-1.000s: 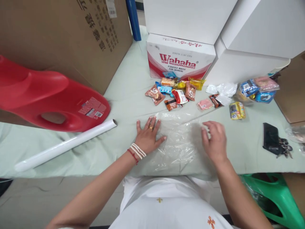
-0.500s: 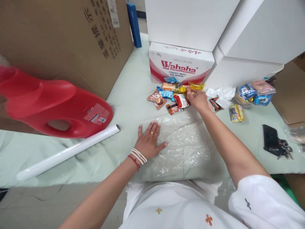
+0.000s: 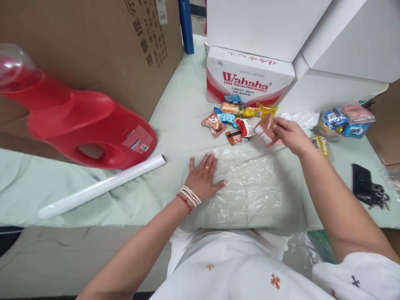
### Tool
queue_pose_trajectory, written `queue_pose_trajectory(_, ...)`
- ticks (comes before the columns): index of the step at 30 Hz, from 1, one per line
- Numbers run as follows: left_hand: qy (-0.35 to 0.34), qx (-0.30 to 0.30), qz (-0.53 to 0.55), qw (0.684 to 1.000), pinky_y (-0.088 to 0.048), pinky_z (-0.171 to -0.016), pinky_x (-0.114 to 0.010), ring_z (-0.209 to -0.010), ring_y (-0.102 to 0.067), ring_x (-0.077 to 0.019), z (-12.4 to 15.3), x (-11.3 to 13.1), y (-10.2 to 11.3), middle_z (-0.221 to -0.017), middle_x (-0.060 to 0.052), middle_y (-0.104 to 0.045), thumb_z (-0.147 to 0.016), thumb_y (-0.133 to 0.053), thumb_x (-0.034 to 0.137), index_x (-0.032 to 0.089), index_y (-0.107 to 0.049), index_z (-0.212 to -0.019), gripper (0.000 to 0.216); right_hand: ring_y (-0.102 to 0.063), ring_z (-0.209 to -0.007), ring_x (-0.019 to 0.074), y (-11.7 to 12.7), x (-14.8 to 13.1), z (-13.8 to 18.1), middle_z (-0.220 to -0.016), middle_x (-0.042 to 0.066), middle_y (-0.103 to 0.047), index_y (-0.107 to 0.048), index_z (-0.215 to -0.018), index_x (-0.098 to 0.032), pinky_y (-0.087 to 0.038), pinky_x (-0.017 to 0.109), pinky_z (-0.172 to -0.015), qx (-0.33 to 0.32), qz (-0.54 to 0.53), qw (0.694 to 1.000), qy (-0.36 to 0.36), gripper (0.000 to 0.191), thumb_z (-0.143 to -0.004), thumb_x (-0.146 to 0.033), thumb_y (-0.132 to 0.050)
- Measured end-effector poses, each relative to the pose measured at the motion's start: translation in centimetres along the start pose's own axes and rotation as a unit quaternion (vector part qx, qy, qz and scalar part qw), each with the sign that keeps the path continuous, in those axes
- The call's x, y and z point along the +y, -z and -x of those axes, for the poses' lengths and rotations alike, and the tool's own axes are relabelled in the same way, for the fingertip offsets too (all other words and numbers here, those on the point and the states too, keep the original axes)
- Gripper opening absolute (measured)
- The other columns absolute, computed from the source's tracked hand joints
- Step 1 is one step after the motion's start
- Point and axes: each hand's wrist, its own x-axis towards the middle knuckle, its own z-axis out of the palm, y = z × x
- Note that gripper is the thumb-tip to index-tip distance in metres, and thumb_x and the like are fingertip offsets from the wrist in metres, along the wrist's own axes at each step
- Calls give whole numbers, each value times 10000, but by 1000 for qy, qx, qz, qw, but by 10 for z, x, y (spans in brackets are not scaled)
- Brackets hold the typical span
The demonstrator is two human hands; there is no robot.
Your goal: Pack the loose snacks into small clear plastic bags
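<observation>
The right hand (image 3: pixel 290 135) pinched a brown wrapped snack (image 3: pixel 265 130) between thumb and fingers; the snack projected leftward from the fingertips, just beside the snack pile (image 3: pixel 243 126). The left hand (image 3: pixel 203 180) lay spread, palm down, at the left edge of the clear plastic (image 3: pixel 250 189).

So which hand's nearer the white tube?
Left. The left hand rests on clear plastic, just right of the white tube; the right hand, holding a brown packet, is much farther right.
</observation>
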Motion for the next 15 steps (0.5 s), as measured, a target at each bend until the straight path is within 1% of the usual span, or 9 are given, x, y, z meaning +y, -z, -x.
queue_pose_trajectory(1, -1, 1, 0, 1000, 36, -1256, -721, -1593, -267, -355, 0, 0, 0, -1716, -192, -258, -964, -426, 707, 159, -277, -1644, 886, -701, -940, 272, -5, -10, 15, -1000, 66, -767, -779, -1138, -224, -572, 457, -845, -91, -32, 995, -7, 398, -857, -492, -693)
queue_pose_trajectory(3, -1, 5, -1, 1000, 33, -1258, -714, -1592, -275, -345, 0, 0, 0, -1712, -194, -272, -994, -389, 670, 167, -295, -1638, 823, -700, -979, 277, -22, -26, 43, -1034, 38, -784, -797, -1145, -250, -570, 444, -889, -289, -75, 954, -19, 420, -821, -511, -733)
queue_pose_trajectory(5, -1, 9, -1, 1000, 27, -1259, -709, -1589, -286, -335, 0, 0, 0, -1703, -194, -296, -1027, -346, 609, 174, -314, -1633, 746, -690, -980, 260, -43, -35, 62, -1039, 23, -786, -802, -1130, -262, -561, 417, -912, -405, -63, 912, 8, 381, -860, -512, -704)
queue_pose_trajectory(6, 0, 11, -1, 1000, 23, -1259, -709, -1588, -291, -331, 0, 0, 0, -1700, -192, -306, -1041, -327, 578, 177, -320, -1630, 713, -683, -981, 252, -53, -37, 69, -1036, 32, -782, -804, -1101, -254, -550, 407, -923, -416, -29, 908, 38, 338, -903, -491, -666)
queue_pose_trajectory(7, 1, 13, -2, 1000, 18, -1257, -712, -1588, -294, -328, -1, 0, 0, -1698, -190, -311, -1050, -313, 552, 179, -324, -1629, 688, -672, -997, 252, -62, -38, 74, -1051, 54, -774, -802, -1077, -239, -535, 407, -941, -392, 19, 917, 74, 311, -947, -458, -624)
queue_pose_trajectory(9, 3, 15, -2, 1000, 6, -1252, -725, -1589, -291, -324, -1, 0, 0, -1700, -183, -310, -1060, -294, 516, 178, -327, -1627, 661, -635, -1081, 277, -74, -36, 83, -1151, 117, -742, -781, -1105, -203, -496, 433, -993, -286, 119, 939, 148, 311, -994, -413, -581)
queue_pose_trajectory(11, 4, 14, -3, 1000, -8, -1248, -736, -1591, -287, -322, -1, 1, 0, -1702, -179, -304, -1065, -282, 492, 171, -329, -1625, 647, -574, -1196, 313, -78, -33, 93, -1292, 155, -684, -723, -1263, -192, -463, 467, -1040, -234, 181, 932, 211, 391, -978, -442, -626)
queue_pose_trajectory(13, 6, 14, -4, 1000, -23, -1249, -736, -1590, -292, -321, -1, 2, 1, -1699, -179, -310, -1067, -275, 472, 167, -334, -1623, 637, -530, -1260, 329, -80, -31, 106, -1370, 148, -645, -625, -1426, -215, -458, 486, -1051, -266, 208, 908, 247, 540, -937, -432, -696)
queue_pose_trajectory(15, 11, 16, -6, 1000, -39, -1252, -733, -1584, -306, -323, -2, 3, 1, -1692, -182, -326, -1067, -272, 453, 167, -339, -1623, 629, -528, -1260, 328, -80, -29, 118, -1380, 136, -643, -574, -1485, -236, -463, 491, -1041, -288, 230, 897, 244, 580, -930, -344, -704)
